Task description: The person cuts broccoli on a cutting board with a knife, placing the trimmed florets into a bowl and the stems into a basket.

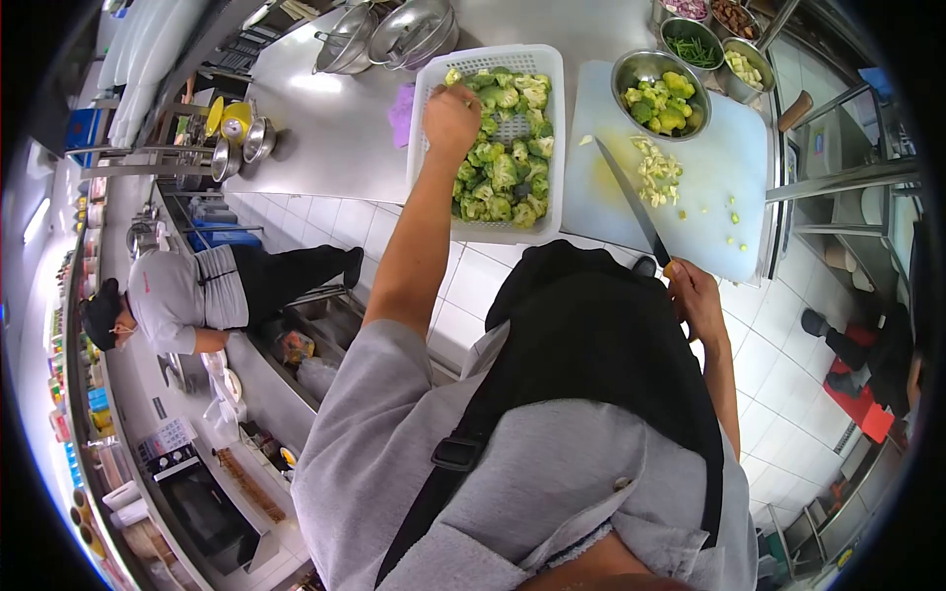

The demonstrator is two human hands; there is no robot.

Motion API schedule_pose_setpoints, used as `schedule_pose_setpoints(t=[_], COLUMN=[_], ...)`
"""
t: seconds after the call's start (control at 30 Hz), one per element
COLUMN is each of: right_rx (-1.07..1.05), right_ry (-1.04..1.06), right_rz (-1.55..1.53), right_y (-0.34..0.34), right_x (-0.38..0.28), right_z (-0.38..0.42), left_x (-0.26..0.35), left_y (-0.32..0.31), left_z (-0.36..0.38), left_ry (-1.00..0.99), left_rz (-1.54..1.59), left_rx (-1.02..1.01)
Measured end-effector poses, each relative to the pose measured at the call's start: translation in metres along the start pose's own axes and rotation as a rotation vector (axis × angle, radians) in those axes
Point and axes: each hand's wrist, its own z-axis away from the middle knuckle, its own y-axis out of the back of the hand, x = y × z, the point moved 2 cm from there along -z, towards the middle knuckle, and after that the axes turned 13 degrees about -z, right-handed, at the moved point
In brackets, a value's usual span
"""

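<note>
My left hand (452, 120) is curled at the left side of a white plastic basket (558, 128). A pale green broccoli floret (452, 76) shows at its fingers, which partly hide it. Many more broccoli florets (503, 172) fill the basket, leaving a patch of its perforated bottom bare. My right hand (698, 295) grips the handle of a kitchen knife (631, 195) at the near edge of a white cutting board (729, 148). The blade points forward and left across the board, beside a pile of chopped pale pieces (657, 169).
On the board stands a steel bowl (680, 128) of broccoli pieces. Smaller containers of cut ingredients, including chopped greens (693, 51), are beyond it. Steel bowls (414, 34) and a purple cloth (401, 115) lie left of the basket. A co-worker (187, 300) bends over the left counter.
</note>
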Motion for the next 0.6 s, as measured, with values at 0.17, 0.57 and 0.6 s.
schedule_pose_setpoints(t=[0.17, 0.57, 0.6], right_rx=[0.009, 0.008, 0.017], right_ry=[-0.009, 0.046, 0.040], right_rz=[0.005, 0.066, 0.058], right_y=[0.003, 0.002, 0.001], right_x=[0.008, 0.001, -0.002], right_z=[-0.003, -0.006, -0.006], left_x=[0.002, 0.020, 0.018], left_y=[-0.028, -0.017, -0.021], left_z=[0.011, -0.001, -0.005], left_ry=[-0.240, 0.045, 0.106], left_rz=[-0.276, -0.248, -0.192], left_rx=[-0.158, -0.298, -0.260])
